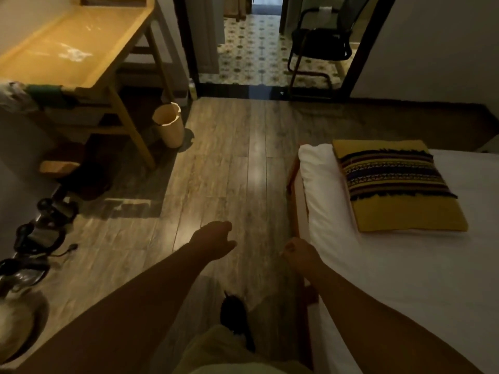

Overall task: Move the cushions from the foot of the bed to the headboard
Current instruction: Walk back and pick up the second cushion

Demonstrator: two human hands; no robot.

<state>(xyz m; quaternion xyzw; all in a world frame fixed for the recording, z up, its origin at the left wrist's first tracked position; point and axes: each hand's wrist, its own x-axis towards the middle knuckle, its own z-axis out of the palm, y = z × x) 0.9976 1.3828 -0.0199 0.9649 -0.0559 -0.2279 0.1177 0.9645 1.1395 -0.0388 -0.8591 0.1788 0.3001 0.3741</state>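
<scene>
A yellow cushion (pixel 399 190) with a dark woven striped band lies flat on the white bed (pixel 405 279), near its far corner. A white pillow or bedding roll (pixel 321 184) lies along the bed's left edge beside it. My left hand (pixel 213 240) hangs over the wooden floor, fingers loosely curled, holding nothing. Just to its right, my right hand (pixel 298 252) is by the bed's left edge, fingers curled, nothing visible in it. Both hands are well short of the cushion.
A wooden desk (pixel 81 49) stands at the left with a pale bin (pixel 168 125) beside it. Shoes and cables (pixel 40 230) lie along the left wall. A doorway (pixel 256 49) ahead shows a tiled floor and a black chair (pixel 321 47). Wooden floor (pixel 221 171) runs between desk and bed.
</scene>
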